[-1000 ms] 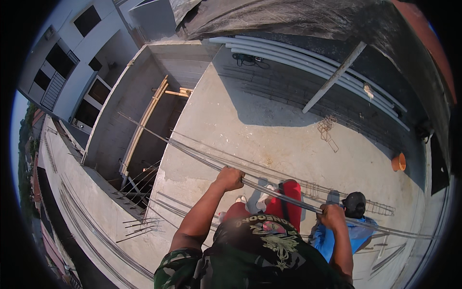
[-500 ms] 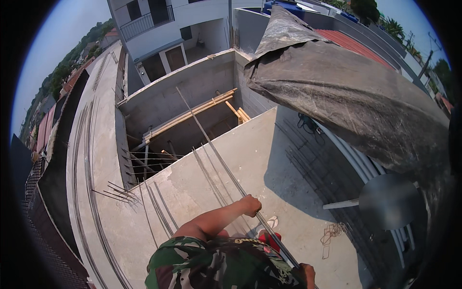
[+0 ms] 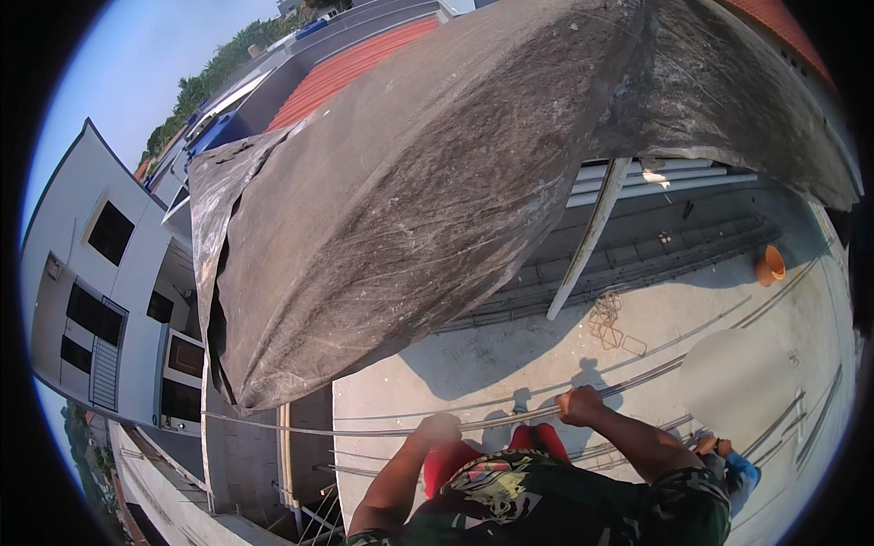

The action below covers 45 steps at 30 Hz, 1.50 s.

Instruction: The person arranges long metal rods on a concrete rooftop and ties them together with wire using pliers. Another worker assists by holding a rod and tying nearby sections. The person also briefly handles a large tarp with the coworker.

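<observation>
A bundle of long thin steel rebar rods (image 3: 499,420) runs across in front of my body, from above the opening at the left toward the slab's right side. My left hand (image 3: 438,429) is closed round the rods near the middle; its fingers are slightly blurred. Farther right, my right hand (image 3: 580,406) wraps round the same bundle. The rods hang at about waist height, above the concrete slab (image 3: 382,369), and bend a little. Below them are red trouser legs.
A large grey tarpaulin (image 3: 437,191) hangs ahead, beside a slanting pole (image 3: 590,238). Bent wire stirrups (image 3: 612,326) lie on the slab; an orange bucket (image 3: 770,266) stands at right. A co-worker's blue sleeve (image 3: 742,475) shows at lower right. The opening's wall (image 3: 309,428) is at left.
My view has turned right, bringing the bucket and co-worker into sight. The rebar, which pointed away from me, now lies crosswise. My right hand has come up beside my left; both keep their hold.
</observation>
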### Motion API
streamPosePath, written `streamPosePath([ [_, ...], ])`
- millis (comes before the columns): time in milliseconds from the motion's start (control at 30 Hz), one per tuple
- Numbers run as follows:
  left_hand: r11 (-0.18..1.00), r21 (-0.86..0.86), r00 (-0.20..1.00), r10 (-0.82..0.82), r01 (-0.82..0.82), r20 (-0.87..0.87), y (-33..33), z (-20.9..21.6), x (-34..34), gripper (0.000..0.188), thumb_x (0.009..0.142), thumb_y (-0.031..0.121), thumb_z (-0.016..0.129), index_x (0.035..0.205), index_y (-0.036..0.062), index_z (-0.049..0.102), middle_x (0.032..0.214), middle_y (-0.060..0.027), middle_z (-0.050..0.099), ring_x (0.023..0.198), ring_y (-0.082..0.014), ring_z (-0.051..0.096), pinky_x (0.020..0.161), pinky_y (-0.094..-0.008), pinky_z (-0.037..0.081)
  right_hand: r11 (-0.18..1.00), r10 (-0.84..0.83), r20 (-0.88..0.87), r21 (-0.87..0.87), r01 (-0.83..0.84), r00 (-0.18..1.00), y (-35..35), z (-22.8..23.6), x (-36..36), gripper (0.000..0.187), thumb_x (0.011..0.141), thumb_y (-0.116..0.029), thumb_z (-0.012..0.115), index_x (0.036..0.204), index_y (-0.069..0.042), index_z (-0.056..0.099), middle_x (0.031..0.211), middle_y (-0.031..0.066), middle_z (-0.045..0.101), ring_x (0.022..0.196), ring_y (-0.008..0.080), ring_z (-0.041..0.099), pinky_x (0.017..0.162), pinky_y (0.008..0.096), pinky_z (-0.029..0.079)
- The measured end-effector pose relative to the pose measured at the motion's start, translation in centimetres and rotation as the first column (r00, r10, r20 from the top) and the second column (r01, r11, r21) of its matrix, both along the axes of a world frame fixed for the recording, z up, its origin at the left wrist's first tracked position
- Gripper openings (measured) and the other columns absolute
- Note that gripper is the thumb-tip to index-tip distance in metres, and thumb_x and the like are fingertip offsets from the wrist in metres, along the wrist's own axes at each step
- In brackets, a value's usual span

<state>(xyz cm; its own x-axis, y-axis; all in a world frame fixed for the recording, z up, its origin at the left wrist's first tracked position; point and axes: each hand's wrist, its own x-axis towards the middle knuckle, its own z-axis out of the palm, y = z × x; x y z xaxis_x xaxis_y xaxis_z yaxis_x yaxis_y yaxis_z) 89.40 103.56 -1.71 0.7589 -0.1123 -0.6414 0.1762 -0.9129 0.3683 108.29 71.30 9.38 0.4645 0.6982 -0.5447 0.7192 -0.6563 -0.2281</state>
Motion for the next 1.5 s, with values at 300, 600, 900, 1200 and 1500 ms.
streamPosePath([
  [300, 0.994, -0.007, 0.994, 0.109, -0.109, -0.005, 5.5, -4.1, -1.5, 0.03, 0.077, 0.034, 0.058, 0.1, 0.0167, 0.063, 0.101, -0.0169, 0.065, 0.097, -0.0377, 0.061, 0.082, -0.0473, 0.049, 0.975, -0.087, 0.069, 0.209, 0.071, 0.994, 3.9, -12.5, -1.7, 0.015, 0.074, -0.025, 0.057, 0.076, -0.013, 0.066, 0.073, 0.0102, 0.067, 0.074, 0.0272, 0.067, 0.063, 0.0431, 0.051],
  [600, 0.895, 0.205, 0.892, -0.428, 0.397, 0.145, 18.9, -12.8, -6.9, 0.018, 0.078, 0.023, 0.056, 0.065, 0.013, 0.062, 0.067, -0.0072, 0.062, 0.062, -0.0282, 0.064, 0.053, -0.0433, 0.05, 0.976, -0.206, 0.308, 0.136, 0.172, 0.929, 1.0, -18.7, 3.4, 0.012, 0.071, -0.027, 0.057, 0.068, -0.016, 0.062, 0.066, 0.0044, 0.063, 0.07, 0.0219, 0.063, 0.072, 0.0388, 0.044],
  [900, 0.823, 0.379, 0.897, -0.322, 0.423, -0.301, 25.8, -17.6, -6.2, 0.022, 0.076, 0.028, 0.057, 0.081, 0.0093, 0.069, 0.082, -0.0128, 0.068, 0.081, -0.0346, 0.065, 0.073, -0.0457, 0.053, 0.91, -0.286, 0.098, 0.338, 0.239, 0.953, 6.2, -28.6, 2.8, 0.012, 0.07, -0.017, 0.059, 0.061, -0.015, 0.052, 0.071, 0.0007, 0.065, 0.064, 0.0195, 0.061, 0.064, 0.0351, 0.048],
  [1200, 0.89, 0.438, 0.95, 0.019, 0.126, -0.312, 24.6, -23.3, -3.7, 0.019, 0.079, 0.024, 0.054, 0.075, 0.0085, 0.065, 0.077, -0.0167, 0.066, 0.076, -0.038, 0.064, 0.069, -0.0492, 0.052, 0.945, -0.234, -0.191, 0.186, 0.27, 0.953, 9.6, -40.2, 3.1, 0.012, 0.075, -0.019, 0.059, 0.072, -0.012, 0.069, 0.073, 0.0052, 0.069, 0.073, 0.0219, 0.068, 0.063, 0.037, 0.049],
  [1500, 0.904, 0.426, 0.97, 0.068, 0.039, -0.232, 32.7, -31.2, -11.8, 0.014, 0.077, 0.02, 0.056, 0.072, 0.0082, 0.063, 0.067, -0.0146, 0.063, 0.068, -0.0307, 0.066, 0.059, -0.0455, 0.051, 0.998, -0.041, -0.001, -0.052, 0.041, 0.999, 4.7, -53.8, 5.2, 0.012, 0.075, -0.014, 0.056, 0.065, -0.009, 0.053, 0.063, 0.0107, 0.054, 0.066, 0.0267, 0.055, 0.068, 0.0429, 0.041],
])
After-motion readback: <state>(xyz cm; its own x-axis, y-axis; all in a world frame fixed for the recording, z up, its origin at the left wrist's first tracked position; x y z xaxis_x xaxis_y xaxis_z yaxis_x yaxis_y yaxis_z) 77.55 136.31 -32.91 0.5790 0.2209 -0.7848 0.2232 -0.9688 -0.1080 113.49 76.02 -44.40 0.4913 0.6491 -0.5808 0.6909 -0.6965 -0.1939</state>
